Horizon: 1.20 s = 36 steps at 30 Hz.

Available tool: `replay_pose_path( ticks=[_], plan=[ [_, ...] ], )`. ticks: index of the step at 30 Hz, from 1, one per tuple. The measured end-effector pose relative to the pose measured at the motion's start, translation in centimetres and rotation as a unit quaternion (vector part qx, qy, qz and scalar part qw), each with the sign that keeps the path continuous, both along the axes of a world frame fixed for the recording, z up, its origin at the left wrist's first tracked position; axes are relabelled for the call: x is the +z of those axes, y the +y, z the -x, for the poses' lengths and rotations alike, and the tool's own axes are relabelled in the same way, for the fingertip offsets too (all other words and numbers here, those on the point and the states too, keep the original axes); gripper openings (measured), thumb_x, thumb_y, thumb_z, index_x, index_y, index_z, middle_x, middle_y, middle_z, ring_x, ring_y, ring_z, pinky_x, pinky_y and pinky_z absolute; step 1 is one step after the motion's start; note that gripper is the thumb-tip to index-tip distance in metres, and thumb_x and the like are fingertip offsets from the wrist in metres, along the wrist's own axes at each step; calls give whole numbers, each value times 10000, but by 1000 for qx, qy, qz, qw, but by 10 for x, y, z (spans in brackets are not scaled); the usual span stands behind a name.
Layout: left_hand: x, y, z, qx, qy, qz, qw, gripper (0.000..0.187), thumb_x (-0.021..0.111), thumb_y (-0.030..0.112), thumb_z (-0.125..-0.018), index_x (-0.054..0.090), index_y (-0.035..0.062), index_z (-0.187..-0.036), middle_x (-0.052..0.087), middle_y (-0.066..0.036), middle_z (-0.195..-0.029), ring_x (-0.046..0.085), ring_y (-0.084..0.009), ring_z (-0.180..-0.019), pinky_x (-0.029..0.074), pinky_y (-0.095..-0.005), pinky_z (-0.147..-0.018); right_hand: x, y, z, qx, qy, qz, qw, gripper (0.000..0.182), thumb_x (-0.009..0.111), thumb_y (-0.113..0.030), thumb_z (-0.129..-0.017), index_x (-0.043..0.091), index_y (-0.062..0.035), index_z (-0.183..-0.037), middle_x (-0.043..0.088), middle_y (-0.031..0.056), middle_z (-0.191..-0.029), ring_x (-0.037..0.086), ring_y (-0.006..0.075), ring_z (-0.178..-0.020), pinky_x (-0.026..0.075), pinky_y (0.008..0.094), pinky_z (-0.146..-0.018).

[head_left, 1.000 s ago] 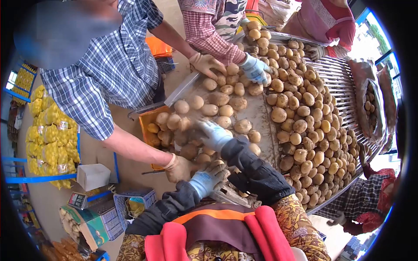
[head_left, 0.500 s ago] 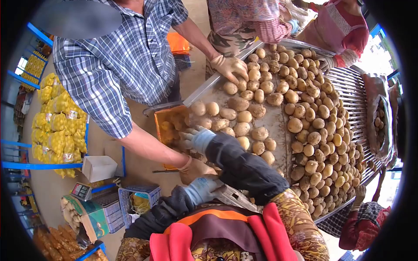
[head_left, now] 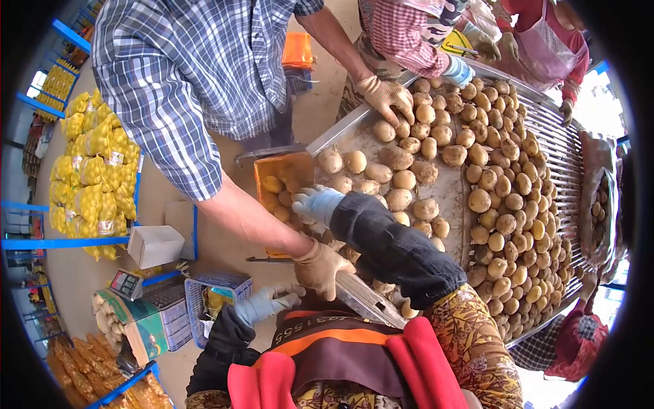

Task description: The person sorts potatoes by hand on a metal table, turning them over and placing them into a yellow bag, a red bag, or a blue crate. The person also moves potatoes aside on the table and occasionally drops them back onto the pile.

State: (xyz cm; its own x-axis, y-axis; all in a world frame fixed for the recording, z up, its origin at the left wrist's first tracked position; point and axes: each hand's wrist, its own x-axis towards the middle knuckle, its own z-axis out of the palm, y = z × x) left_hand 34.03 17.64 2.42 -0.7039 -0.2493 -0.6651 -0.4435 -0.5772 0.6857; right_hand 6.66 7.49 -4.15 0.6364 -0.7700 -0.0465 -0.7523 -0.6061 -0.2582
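My right hand, in a pale blue glove, reaches to the edge of the orange mesh bag, at the table's end. Its fingers look extended toward the potatoes inside; what lies under its palm is hidden. In a similar glove, my left hand is held low beside the table, fingers apart and holding nothing. Between my hands, a co-worker's gloved hand hangs by the table's metal edge. That person's other gloved hand touches potatoes on the table.
A large pile of potatoes covers the sorting table, which has a slatted section. Other co-workers stand at its far side. Stacked yellow net bags, a white box, a scale display and a blue crate are on the left.
My left hand has drawn back left, away from the table edge, and its fingers have spread. My right hand stays by the bag. A co-worker's gloved hand at the far side now rests on the potatoes.
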Motion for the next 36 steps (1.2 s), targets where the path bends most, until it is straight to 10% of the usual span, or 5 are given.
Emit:
replay_pose_path(
  ticks=[8, 17, 26, 32, 36],
  plan=[
    [21, -5, 38, 56, 70, -30, 995, 396, 567, 183, -970, 483, 64, -1339, 582, -39, -1218, 559, -114, -1084, 450, -276, -947, 10, 10, 31, -116, 57, -87, 988, 493, 749, -310, -670, 582, -135, -1100, 573, 122, -1070, 604, 297, -985, 490, 413, -793],
    [-2, 4, 129, 183, 158, 173, 955, 747, 728, 119, -845, 304, 78, -1458, 507, -85, -1264, 540, -137, -1103, 454, -293, -954, 93, 145, 56, -404, -475, -231, 747, 714, 589, -619, -833, 493, -66, -1276, 622, 193, -1093, 602, 280, -1065, 474, 375, -905],
    [28, 30, 195, 13, 245, 192, 950, 793, 661, -130, -771, 336, 116, -1451, 473, -97, -1357, 467, -194, -1257, 426, -312, -1040, 124, 251, 86, -394, -667, -238, 586, 692, 692, -376, -872, 416, -43, -1413, 503, 112, -1349, 460, 192, -1250, 375, 341, -1050],
    [21, 47, 218, -112, 212, 292, 926, 851, 706, -87, -762, 291, 139, -1470, 437, -94, -1390, 458, -203, -1259, 416, -320, -1046, 112, 292, 95, -438, -500, -92, 741, 637, 716, -273, -860, 444, -60, -1395, 494, 116, -1333, 475, 200, -1229, 384, 331, -1042],
    [27, 50, 226, -117, 211, 294, 925, 837, 734, -47, -764, 303, 120, -1462, 431, -101, -1404, 448, -202, -1274, 406, -321, -1058, 99, 305, 98, -414, -647, -148, 623, 600, 663, -260, -903, 417, -66, -1414, 477, 111, -1365, 438, 198, -1277, 367, 333, -1059]
  ],
)
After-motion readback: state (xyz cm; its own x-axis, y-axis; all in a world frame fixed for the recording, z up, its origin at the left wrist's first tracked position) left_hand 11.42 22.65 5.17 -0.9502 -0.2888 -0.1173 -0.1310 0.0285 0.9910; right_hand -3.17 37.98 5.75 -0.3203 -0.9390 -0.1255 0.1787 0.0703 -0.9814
